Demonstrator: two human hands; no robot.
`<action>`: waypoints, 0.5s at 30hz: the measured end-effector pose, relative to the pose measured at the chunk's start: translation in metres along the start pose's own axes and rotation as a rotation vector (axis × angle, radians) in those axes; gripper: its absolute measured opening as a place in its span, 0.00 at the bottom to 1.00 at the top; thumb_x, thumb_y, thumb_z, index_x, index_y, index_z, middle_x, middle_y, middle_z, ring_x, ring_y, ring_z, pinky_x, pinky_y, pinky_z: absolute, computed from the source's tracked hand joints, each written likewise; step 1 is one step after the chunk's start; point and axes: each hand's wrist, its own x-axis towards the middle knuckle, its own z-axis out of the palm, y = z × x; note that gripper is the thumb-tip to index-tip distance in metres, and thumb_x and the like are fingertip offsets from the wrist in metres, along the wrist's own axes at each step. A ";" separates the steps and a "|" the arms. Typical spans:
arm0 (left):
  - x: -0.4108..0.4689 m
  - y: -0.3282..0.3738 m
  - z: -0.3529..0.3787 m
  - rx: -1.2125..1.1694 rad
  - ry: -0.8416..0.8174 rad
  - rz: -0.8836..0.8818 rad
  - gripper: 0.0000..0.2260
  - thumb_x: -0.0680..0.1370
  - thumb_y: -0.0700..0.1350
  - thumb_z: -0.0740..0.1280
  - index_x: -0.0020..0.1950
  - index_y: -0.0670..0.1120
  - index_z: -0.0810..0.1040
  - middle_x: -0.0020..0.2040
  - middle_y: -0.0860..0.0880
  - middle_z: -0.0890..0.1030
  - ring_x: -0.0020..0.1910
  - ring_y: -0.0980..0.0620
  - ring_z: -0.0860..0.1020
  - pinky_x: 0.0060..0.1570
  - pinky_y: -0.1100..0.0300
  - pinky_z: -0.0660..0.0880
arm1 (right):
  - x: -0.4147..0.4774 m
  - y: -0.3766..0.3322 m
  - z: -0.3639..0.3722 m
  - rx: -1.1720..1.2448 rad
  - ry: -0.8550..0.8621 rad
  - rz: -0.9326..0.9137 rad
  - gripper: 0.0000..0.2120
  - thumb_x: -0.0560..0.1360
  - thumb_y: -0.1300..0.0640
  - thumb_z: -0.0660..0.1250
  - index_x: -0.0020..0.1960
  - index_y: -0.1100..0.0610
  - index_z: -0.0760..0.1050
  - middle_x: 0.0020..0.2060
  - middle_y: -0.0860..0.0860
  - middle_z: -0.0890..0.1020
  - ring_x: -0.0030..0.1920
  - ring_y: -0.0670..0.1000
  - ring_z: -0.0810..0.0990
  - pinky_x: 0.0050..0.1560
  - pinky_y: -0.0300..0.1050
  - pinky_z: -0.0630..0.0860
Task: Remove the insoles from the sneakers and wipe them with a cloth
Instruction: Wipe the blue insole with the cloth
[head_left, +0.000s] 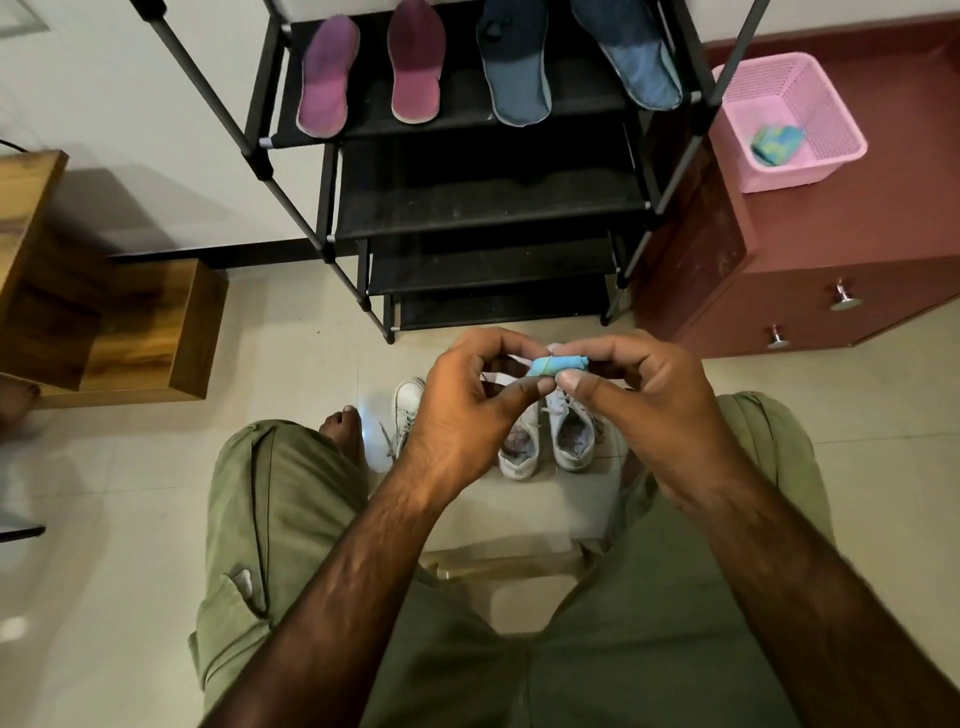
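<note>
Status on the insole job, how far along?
Done: purple insoles and blue insoles lie on the rack's top shelf. In hand: left hand and right hand pinch a small blue cloth. Left: likely wiping; can't tell whether the white sneakers on the floor still hold insoles.

The rack (488, 202) has dull metal tubes and matt black fabric shelves. The insoles (324, 78) on it have a cloth top that looks worn. The basket (831, 156) is pink plastic mesh. The floor (130, 493) is glossy tile. The red cabinet (883, 234) has shiny metal knobs (844, 296). The sneakers (574, 436) look smooth and the cloth (553, 365) soft.
</note>
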 end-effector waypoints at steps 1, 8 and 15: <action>0.003 0.003 0.000 -0.014 -0.009 0.005 0.08 0.76 0.39 0.76 0.53 0.46 0.82 0.49 0.50 0.84 0.48 0.52 0.83 0.48 0.51 0.83 | 0.002 -0.001 -0.002 0.002 -0.006 -0.010 0.11 0.74 0.62 0.75 0.54 0.50 0.85 0.52 0.49 0.86 0.55 0.50 0.84 0.59 0.57 0.81; 0.032 0.020 0.008 -0.111 -0.030 0.065 0.08 0.77 0.37 0.74 0.54 0.42 0.81 0.48 0.46 0.84 0.44 0.48 0.84 0.46 0.52 0.83 | 0.026 -0.019 -0.008 0.154 -0.009 0.004 0.11 0.75 0.67 0.73 0.55 0.56 0.84 0.48 0.52 0.87 0.49 0.51 0.86 0.48 0.46 0.81; 0.109 0.046 0.014 -0.151 -0.080 -0.019 0.12 0.78 0.30 0.69 0.59 0.41 0.79 0.55 0.39 0.83 0.49 0.46 0.83 0.48 0.51 0.82 | 0.102 -0.043 -0.044 0.007 0.138 -0.040 0.09 0.75 0.64 0.74 0.52 0.53 0.85 0.44 0.49 0.87 0.43 0.45 0.84 0.38 0.36 0.78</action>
